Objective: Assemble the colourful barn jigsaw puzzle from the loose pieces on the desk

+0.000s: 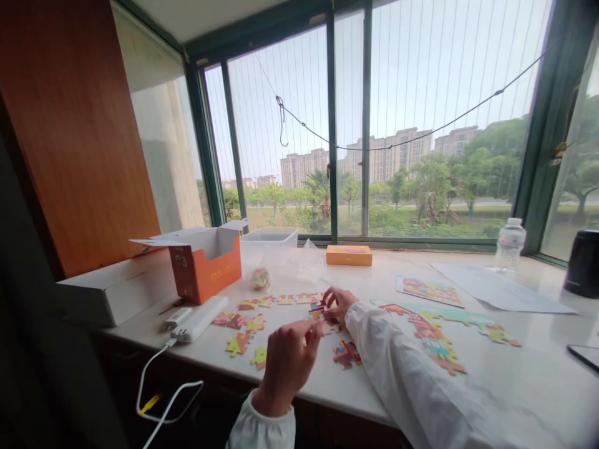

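- White sleeves (412, 374) are reaching in from the bottom of the view across a marble windowsill (528, 386).
- Right hand (339, 304) is pinching a small red-and-yellow jigsaw piece (317, 310) between its curled fingers, though the grip is partly hidden.
- Left hand (286, 368) is hovering just beside it with its fingertips (314, 330) drawn together; I cannot tell whether they are gripping anything.
- Loose jigsaw pieces (248, 321) are lying in a rough row and small clusters to the left of the right hand, and a red cluster (346, 354) is sitting just below it.
- Partly joined jigsaw section (433, 330) is spreading across the sill to the right of both hands.
- Picture card (430, 291) and paper sheets (500, 287) are lying beyond that section, near a water bottle (510, 244).
- Open orange carton (206, 262) is standing at the left beside a white box (116, 290), with a white power bank (201, 318) and its cable (159, 393) in front.
- Clear plastic tub (269, 243) and a flat orange box (349, 255) are sitting against the window (430, 93).
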{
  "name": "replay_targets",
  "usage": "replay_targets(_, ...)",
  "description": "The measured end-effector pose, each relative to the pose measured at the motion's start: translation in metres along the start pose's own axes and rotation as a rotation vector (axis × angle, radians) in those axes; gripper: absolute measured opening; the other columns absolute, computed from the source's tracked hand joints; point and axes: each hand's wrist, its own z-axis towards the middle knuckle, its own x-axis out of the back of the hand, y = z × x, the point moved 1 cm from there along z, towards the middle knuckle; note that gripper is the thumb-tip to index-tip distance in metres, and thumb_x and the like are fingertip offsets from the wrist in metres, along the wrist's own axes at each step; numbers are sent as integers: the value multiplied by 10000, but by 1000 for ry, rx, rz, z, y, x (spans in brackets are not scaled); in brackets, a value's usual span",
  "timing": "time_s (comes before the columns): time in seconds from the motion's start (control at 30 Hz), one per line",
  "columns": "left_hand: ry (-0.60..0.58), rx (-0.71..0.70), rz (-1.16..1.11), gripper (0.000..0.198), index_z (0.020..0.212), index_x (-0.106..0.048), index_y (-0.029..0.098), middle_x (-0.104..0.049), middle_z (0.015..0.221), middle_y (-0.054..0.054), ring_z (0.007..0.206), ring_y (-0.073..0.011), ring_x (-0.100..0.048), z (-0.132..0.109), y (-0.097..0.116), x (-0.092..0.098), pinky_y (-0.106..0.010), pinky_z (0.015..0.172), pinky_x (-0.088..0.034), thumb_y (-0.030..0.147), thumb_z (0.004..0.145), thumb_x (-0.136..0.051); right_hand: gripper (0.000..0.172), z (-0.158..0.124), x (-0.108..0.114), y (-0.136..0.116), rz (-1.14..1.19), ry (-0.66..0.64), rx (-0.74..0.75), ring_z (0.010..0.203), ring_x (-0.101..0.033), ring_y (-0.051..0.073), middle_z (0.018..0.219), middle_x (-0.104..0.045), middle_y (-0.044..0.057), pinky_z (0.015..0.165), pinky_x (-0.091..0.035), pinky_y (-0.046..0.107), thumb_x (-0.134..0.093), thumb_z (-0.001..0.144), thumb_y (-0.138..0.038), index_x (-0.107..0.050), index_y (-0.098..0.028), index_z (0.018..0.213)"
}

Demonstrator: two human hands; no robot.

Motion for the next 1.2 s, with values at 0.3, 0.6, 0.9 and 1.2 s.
replay_targets(0.3, -67, 236, 242, 350, 954, -682, 242, -717, 963, -76, 849, -222, -671, 105, -34, -58, -297, 700, -435, 392, 946, -366, 382, 1, -9, 6, 267, 90, 57, 543, -569, 108, 658, -674, -33, 502, -412, 208, -791, 606, -316, -616, -215, 930)
replay_targets(0.6, -37, 33, 25, 344, 1006, -683, 285, -738, 930, -11, 870, -182, -672, 99, -30, -47, -250, 680, -411, 441, 954, -380, 269, -2, 25, -27, 442, 329, 66, 664, -663, 164, 663, -698, 5, 638, -490, 277, -694, 725, -426, -618, -210, 865)
replay_targets(0.9, -143, -151, -215, 285, 1018, -738, 289, -749, 925, -3, 851, -174, -658, 141, 51, -45, -262, 767, -458, 436, 882, -536, 528, -66, 136, -10, 416, 295, 109, 656, -672, 193, 661, -706, 46, 693, -511, 340, -749, 626, -624, -617, -169, 860)
replay_targets(1.2, -506, -297, -304, 324, 970, -734, 204, -748, 855, -17, 798, -152, -661, 168, 118, -128, -236, 734, -480, 448, 830, -573, 576, -122, 181, 88, 362, 178, -80, 692, -695, 202, 695, -721, 69, 704, -523, 338, -786, 559, -623, -605, -144, 821)
